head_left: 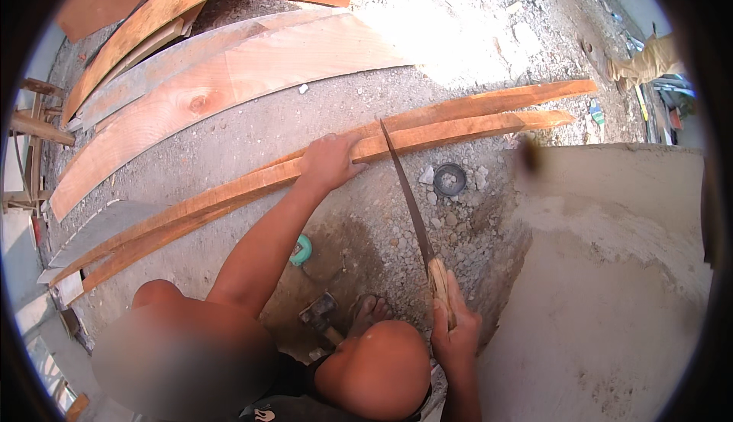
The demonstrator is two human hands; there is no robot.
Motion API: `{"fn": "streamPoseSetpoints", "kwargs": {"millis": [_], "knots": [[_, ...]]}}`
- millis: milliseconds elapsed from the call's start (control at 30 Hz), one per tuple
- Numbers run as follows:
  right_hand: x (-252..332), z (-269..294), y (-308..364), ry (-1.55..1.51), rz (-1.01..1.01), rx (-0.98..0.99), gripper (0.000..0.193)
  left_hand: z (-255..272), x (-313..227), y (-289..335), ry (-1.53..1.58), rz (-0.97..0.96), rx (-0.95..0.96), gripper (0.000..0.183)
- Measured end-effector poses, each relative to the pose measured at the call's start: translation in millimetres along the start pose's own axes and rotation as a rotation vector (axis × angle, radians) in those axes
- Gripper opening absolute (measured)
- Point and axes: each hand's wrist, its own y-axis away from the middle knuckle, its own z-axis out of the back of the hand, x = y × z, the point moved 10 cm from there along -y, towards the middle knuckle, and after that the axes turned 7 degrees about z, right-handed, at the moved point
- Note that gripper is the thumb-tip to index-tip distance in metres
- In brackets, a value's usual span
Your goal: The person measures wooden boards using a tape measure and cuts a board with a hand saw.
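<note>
My right hand (pixel 456 321) is wrapped round the wooden handle of a handsaw (pixel 412 206). The saw's long dark blade points away from me, and its far end lies against a long wooden beam (pixel 447 130). To the left of the blade, my left hand (pixel 330 164) grips that beam from above, the thumb on its near side. A second wooden beam (pixel 504 100) runs close alongside, mostly behind the first. Whether the teeth have bitten into the wood is too small to tell.
On the ground nearer me lie a hammer (pixel 321 312) and a green tape measure (pixel 301 250). A dark round ring (pixel 450 180) rests among rubble. Plywood sheets (pixel 229 78) spread at the far left. A low concrete wall (pixel 603 292) stands at right.
</note>
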Motion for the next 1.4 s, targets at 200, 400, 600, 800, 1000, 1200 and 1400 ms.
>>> {"fn": "streamPoseSetpoints", "kwargs": {"millis": [200,400,600,800,1000,1200,1400], "knots": [[-4,-34,-95,0.111,0.040,0.019,0.049,4,-20,-8,-0.008,0.028,0.011,0.067],[-16,-53,-140,0.114,0.290,-0.129,0.053,-4,-27,4,0.042,-0.013,0.010,0.072],[-43,-21,-6,0.002,0.250,-0.083,0.056,6,-12,8,0.071,0.015,-0.032,0.069],[-23,-55,-114,0.127,0.124,-0.056,0.051,-1,-21,3,0.050,0.026,-0.021,0.071],[0,-91,-163,0.118,0.188,-0.038,0.051,-9,1,1,0.039,0.048,0.004,0.070],[-41,-3,23,-0.119,-0.127,-0.027,0.053,12,-16,-4,0.034,0.024,-0.005,0.066],[-29,-54,-94,0.021,0.198,-0.061,0.052,-7,-8,-4,0.040,0.033,-0.041,0.063]]}}
